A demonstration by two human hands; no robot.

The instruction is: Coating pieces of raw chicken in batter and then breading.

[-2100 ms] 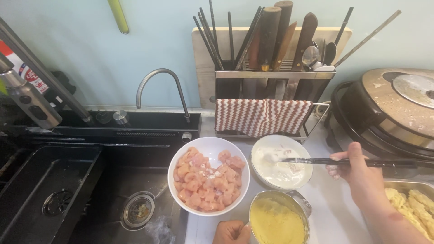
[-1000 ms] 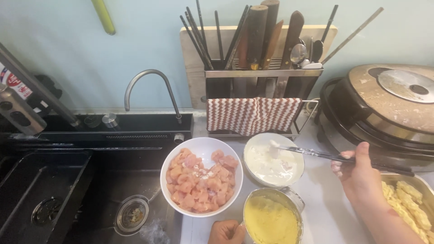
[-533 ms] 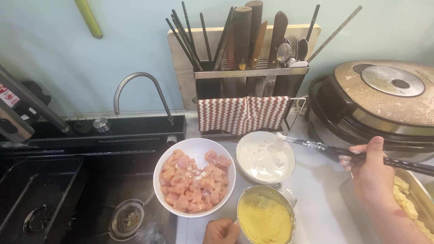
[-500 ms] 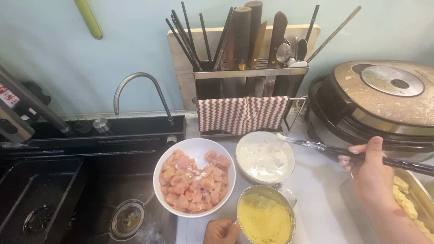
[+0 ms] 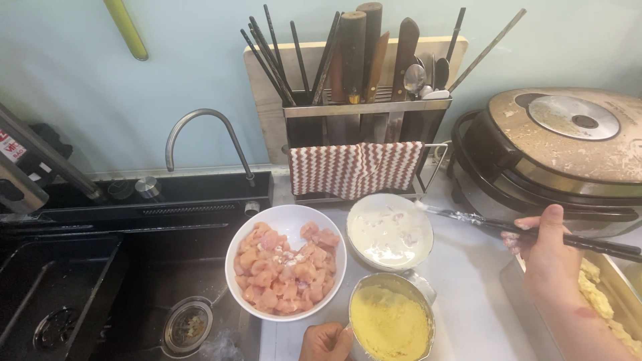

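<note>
Right hand (image 5: 550, 257) is seen at the right of the frame, fingers (image 5: 552, 224) closed around a pair of long dark chopsticks (image 5: 528, 230). The chopstick tips, coated in white, are pointed left and held just at the right rim of the white bowl of batter (image 5: 389, 230) in the lower centre; touching or just above cannot be told.

Left hand (image 5: 326, 341) is cut off at the bottom edge, laid against the left side of the metal bowl of yellow crumbs (image 5: 391, 321). Its fingers are mostly out of view, so the grip cannot be told.

A white bowl of raw diced meat (image 5: 286, 267) is set left of centre, touching or just beside both other bowls, at the edge of the black sink (image 5: 127, 281). A tray of coated pieces (image 5: 602, 297) is partly seen at the lower right, behind the right wrist. A utensil rack (image 5: 364, 127) with a striped cloth (image 5: 354, 167) is placed at upper centre, a round electric cooker (image 5: 562, 147) at upper right. All is carried on a pale surface (image 5: 468, 294).
</note>
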